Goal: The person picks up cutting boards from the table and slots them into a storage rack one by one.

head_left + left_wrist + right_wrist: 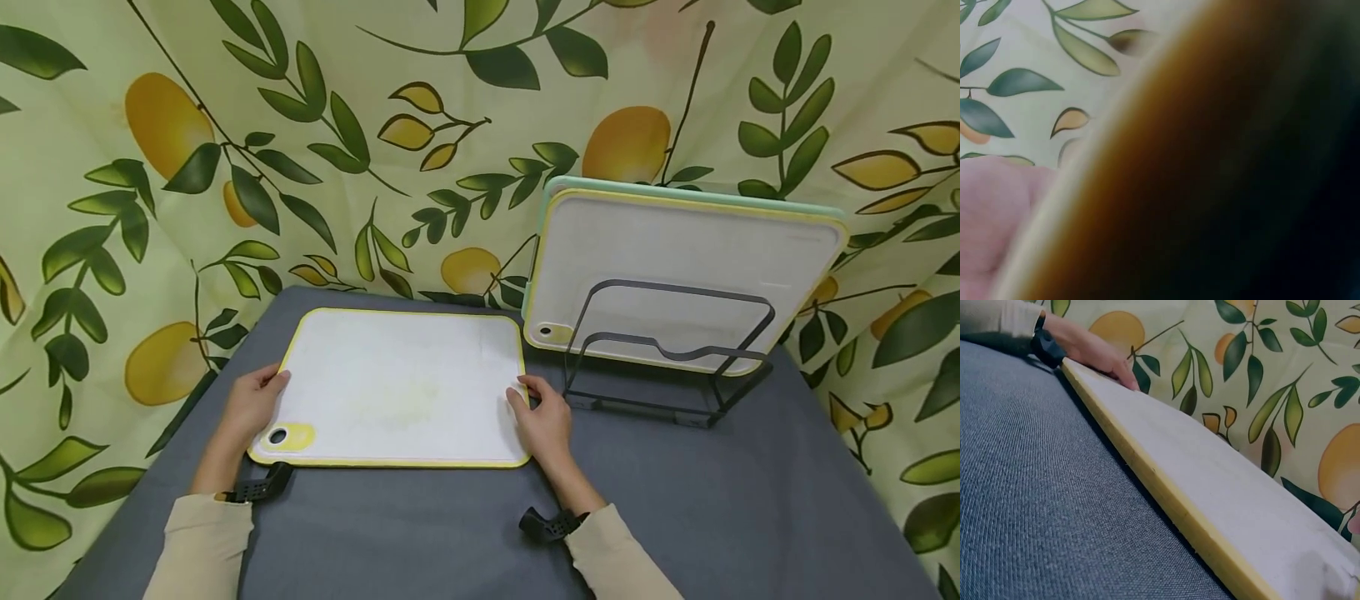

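Note:
A white cutting board with a yellow rim and a hole in its yellow near-left corner lies roughly flat over the grey cloth. My left hand grips its left edge, thumb on top. At the right edge my right hand pinches the board, thumb on the white face. In the right wrist view, the board's yellow side runs close above the cloth, and the left hand shows at the far end. The board's blurred edge fills much of the left wrist view, beside part of the left hand.
To the right stands a dark wire rack. It holds another white, yellow-rimmed board leaning back, with a mint-green board behind it. A leaf-and-fruit patterned curtain hangs behind the grey-covered table.

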A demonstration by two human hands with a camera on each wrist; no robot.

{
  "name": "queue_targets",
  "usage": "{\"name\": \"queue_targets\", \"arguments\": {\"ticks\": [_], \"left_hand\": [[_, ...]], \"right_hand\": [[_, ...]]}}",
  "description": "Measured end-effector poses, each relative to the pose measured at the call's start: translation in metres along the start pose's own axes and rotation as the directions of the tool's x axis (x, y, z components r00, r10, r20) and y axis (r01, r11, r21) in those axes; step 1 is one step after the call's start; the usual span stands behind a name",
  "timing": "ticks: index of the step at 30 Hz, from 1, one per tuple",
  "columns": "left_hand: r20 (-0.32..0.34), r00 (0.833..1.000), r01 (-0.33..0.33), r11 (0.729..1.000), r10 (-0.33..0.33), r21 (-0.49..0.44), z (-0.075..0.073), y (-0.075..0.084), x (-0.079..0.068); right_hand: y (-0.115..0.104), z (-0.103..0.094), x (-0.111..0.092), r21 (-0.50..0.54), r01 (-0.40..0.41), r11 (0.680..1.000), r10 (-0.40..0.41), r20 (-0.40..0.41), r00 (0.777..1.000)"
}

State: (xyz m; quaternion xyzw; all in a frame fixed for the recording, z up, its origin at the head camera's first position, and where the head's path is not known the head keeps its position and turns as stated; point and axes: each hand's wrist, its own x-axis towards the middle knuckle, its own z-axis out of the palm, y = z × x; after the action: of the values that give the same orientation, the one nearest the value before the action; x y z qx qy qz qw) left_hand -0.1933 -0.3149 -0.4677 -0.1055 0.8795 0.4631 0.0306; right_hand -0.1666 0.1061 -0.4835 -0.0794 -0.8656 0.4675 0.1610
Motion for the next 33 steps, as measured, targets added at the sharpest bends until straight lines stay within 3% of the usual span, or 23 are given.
{"name": "queue_targets", "arguments": {"ticks": [13,18,23,29,33], "left_hand": [[-0.043,0.999,-0.003,1.0,0.002,-0.018,-0.003,0.008,0.001],[-0.055,0.997,-0.047,0.999,0.046,-0.026,-0.005,0.006,-0.003],[-0.089,0.995,-0.045,0.998,0.041,-0.046,-0.004,0.001,-0.007],[-0.163,0.987,-0.023,0.997,0.011,-0.074,-0.003,-0.002,-0.008],[-0.199,0.979,-0.05,0.995,0.032,-0.087,-0.002,-0.004,-0.011]], "right_hand": [[-0.001,-0.003,0.006,0.003,0.018,1.0,-0.018,-0.011,1.0],[-0.002,-0.003,0.006,0.003,0.014,1.0,-0.013,-0.02,1.0],[-0.002,-0.004,0.006,-0.008,0.009,1.0,-0.009,-0.002,1.0],[-0.005,-0.001,0.012,-0.06,-0.026,0.998,0.03,0.058,0.998],[-0.01,0.002,0.015,-0.092,-0.084,0.992,0.092,0.092,0.991]]}}
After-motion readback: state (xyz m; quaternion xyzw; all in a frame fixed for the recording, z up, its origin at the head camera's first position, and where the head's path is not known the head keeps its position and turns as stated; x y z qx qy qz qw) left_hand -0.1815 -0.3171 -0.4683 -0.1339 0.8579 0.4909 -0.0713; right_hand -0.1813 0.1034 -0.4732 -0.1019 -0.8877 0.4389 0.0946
